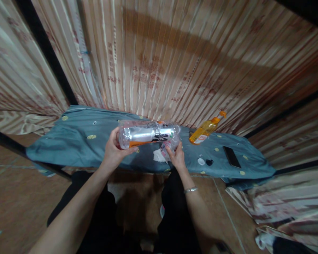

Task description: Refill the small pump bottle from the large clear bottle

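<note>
A clear plastic bottle (141, 135) with a silver, black and orange label lies level in the air above the blue-green cloth. My left hand (115, 148) is closed around its left, rounded end, with the thumb along the near side. At the other end, my right hand (177, 155) is closed on clear, crumpled-looking plastic. Whether that plastic belongs to the same bottle or is a separate piece, I cannot tell. A white piece of paper or tissue (158, 155) lies on the cloth just below the bottle, partly hidden by my right hand.
The patterned cloth (82, 141) covers a narrow bench before a striped curtain (153, 53). To the right are a yellow pump bottle (204, 131), a white disc (201, 161), a small black object (209, 162) and a dark phone (231, 156). Dark frame bars flank the bench.
</note>
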Demonstrator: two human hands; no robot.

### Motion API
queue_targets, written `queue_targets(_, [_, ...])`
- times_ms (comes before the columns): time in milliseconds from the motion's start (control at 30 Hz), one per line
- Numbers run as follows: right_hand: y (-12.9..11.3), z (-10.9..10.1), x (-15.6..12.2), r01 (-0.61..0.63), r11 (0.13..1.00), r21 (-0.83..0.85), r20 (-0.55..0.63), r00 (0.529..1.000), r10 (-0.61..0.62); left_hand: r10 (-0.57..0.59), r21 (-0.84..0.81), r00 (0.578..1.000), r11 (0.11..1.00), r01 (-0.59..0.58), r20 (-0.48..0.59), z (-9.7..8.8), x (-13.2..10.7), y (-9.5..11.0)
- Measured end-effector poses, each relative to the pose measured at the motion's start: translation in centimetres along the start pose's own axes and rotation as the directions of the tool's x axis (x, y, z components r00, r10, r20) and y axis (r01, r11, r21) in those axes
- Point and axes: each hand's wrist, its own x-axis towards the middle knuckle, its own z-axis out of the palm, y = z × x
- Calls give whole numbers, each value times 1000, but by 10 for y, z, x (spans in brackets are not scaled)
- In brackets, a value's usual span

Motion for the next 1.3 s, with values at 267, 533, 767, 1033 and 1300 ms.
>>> queue_targets(267, [-3, -2, 0, -9, 1000, -3, 14, 1000, 9, -23, -13, 1000, 1000, 23, 8, 0, -1, -1])
queue_targets(533, [-5, 0, 0, -13, 1000, 23, -18, 1000, 13, -60, -26, 998, 998, 60, 25, 0, -3, 1])
queue_targets(767, [-4, -1, 0, -18, 998, 61, -3, 1000, 18, -60, -38, 998, 997, 61, 30, 0, -3, 0])
queue_targets(1033, [-2, -1, 0, -13, 999, 47, -3, 1000, 13, -48, -46, 998, 998, 50, 33, 0, -2, -2])
queue_targets(1300, [-6, -1, -1, 2, 1000, 31, -22, 1000, -1, -5, -68, 1000, 998, 7, 21, 0, -1, -7])
